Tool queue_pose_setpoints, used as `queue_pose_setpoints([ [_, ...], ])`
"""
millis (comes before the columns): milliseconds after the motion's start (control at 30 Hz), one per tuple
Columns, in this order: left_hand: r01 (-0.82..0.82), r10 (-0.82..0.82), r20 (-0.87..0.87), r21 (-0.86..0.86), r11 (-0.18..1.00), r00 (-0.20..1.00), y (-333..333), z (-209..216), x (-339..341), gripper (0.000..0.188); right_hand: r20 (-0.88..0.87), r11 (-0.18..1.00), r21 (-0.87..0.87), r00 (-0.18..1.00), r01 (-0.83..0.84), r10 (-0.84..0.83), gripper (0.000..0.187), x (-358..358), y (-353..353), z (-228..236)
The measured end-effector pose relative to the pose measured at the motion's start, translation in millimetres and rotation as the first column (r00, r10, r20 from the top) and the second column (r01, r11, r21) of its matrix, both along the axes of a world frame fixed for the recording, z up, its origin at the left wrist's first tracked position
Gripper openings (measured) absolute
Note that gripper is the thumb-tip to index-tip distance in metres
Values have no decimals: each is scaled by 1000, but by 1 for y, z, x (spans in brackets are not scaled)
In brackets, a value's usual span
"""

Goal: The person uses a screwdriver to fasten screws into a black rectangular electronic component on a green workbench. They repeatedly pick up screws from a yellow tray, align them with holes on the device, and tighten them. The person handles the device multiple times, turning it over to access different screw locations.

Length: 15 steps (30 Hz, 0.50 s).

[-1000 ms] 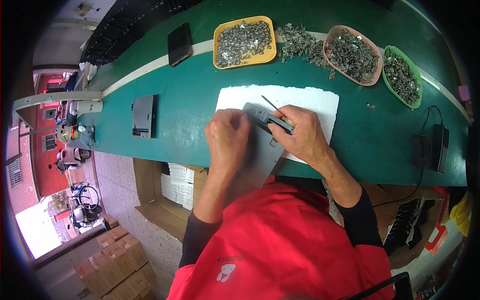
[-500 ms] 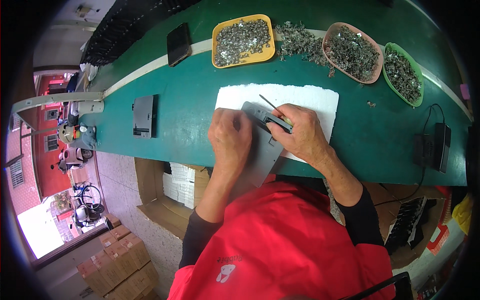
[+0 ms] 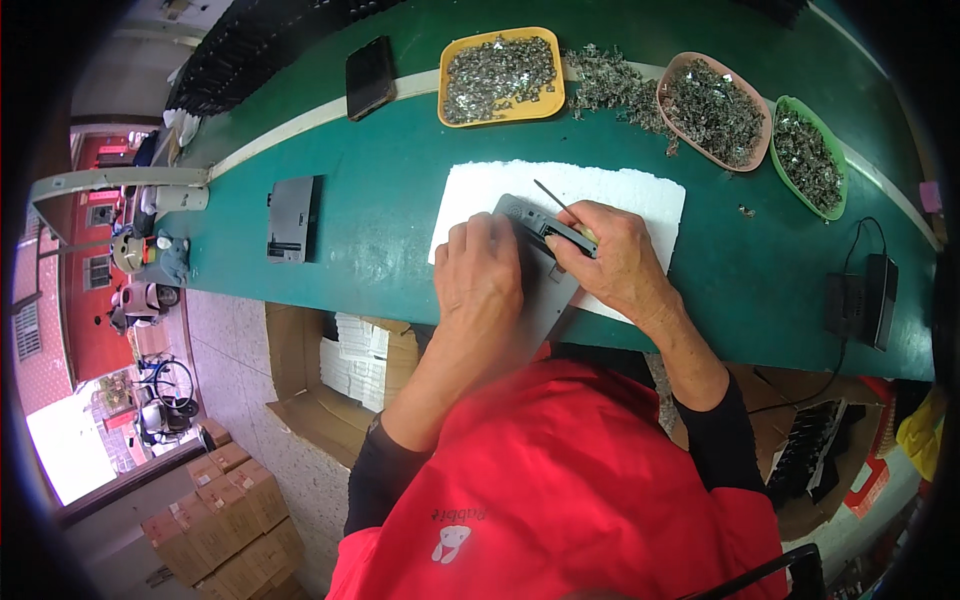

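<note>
A long grey plastic housing (image 3: 548,296) lies slanted over a white foam sheet (image 3: 640,200), its near end reaching past the table edge towards my red apron. My left hand (image 3: 478,268) is closed at the housing's left side, fingers bent and their tips partly hidden. On the right, my right hand (image 3: 622,252) wraps the upper part of the housing, its thumb at a dark slot. Tucked in that same hand is a screwdriver (image 3: 553,197), with a thin dark shaft pointing up and left and a yellowish handle mostly covered by the fingers.
Small metal parts fill a yellow tray (image 3: 550,105), a pink tray (image 3: 757,150) and a green tray (image 3: 836,190), with a loose heap (image 3: 610,82) between. A phone (image 3: 370,78), another grey housing (image 3: 292,220) and a black device with a cable (image 3: 878,300) are on the table. An open carton (image 3: 290,350) stands below.
My left hand has moved right, from a pinch beside the housing to lying against its left side. The right hand keeps its hold on housing and screwdriver. The view has shifted slightly.
</note>
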<state>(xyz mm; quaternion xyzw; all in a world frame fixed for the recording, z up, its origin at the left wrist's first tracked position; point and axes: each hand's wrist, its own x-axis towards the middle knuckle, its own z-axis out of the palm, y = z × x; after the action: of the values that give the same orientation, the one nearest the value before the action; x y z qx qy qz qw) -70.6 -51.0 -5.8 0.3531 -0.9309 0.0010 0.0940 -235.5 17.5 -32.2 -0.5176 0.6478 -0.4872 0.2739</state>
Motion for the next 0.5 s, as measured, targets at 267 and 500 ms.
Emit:
queue_pose_setpoints([
  [267, 23, -11, -519, 16, 1000, 855, 2, -41, 14, 46, -519, 997, -25, 852, 68, -72, 21, 0, 12, 26],
  [500, -22, 164, -563, 249, 968, 810, -7, -34, 13, 46, -700, 995, 98, 709, -18, 82, 31, 25, 16, 35],
])
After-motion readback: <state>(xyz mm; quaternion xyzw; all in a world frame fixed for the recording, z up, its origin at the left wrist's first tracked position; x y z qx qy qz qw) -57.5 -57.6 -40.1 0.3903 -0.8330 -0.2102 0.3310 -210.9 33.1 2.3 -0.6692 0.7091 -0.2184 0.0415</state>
